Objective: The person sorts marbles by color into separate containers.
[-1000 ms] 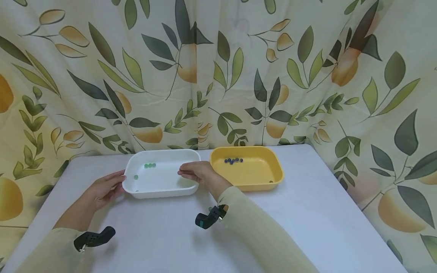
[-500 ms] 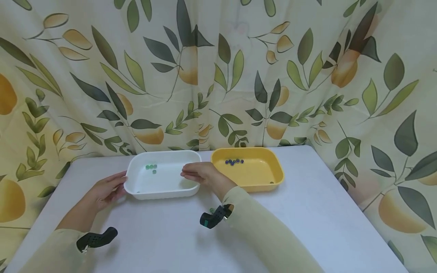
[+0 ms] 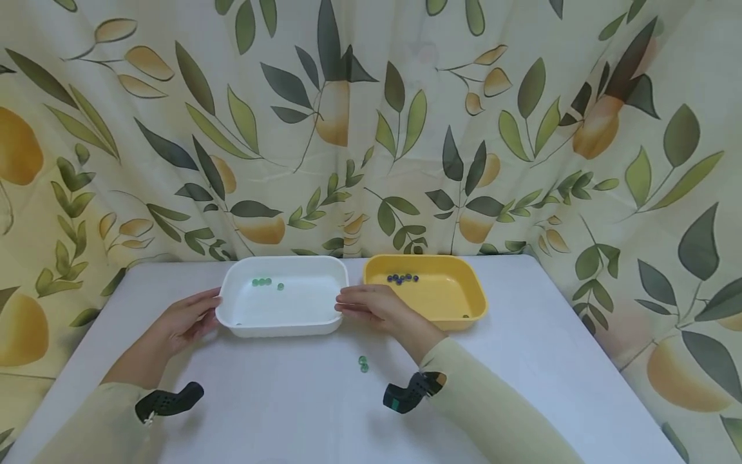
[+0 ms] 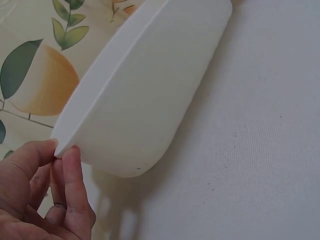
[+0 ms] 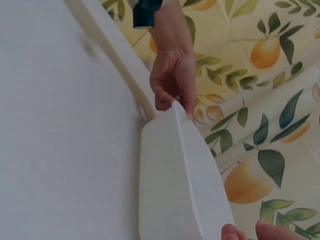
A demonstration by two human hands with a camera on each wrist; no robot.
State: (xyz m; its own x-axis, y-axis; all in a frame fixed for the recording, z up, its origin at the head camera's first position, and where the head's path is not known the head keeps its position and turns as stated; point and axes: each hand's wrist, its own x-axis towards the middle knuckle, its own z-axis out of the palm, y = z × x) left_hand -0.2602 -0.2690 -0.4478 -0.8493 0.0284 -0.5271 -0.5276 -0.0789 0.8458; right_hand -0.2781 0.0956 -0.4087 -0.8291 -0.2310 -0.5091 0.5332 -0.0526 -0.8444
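My left hand (image 3: 188,320) pinches the left rim of a white tray (image 3: 307,303) between thumb and fingers; the left wrist view shows this grip (image 4: 60,185) at the tray's corner. My right hand (image 3: 377,308) is at the tray's right rim, its fingers extended; in the right wrist view only some fingertips (image 5: 232,233) show at the lower edge. Inside the white tray, several green marbles (image 3: 262,282) sit in a row near the back, with a single green marble (image 3: 281,287) to their right. A few green marbles (image 3: 363,365) lie on the table in front.
A yellow tray (image 3: 437,303) stands right of the white one, behind my right hand. It holds several dark blue marbles (image 3: 402,278) and one small dark marble (image 3: 466,316) at its front right. A leaf-and-fruit patterned curtain (image 3: 371,129) hangs behind the white table (image 3: 278,399).
My right hand has drawn back rightward from inside the white tray to its rim. A single green marble has rolled right across that tray. My left hand keeps its hold.
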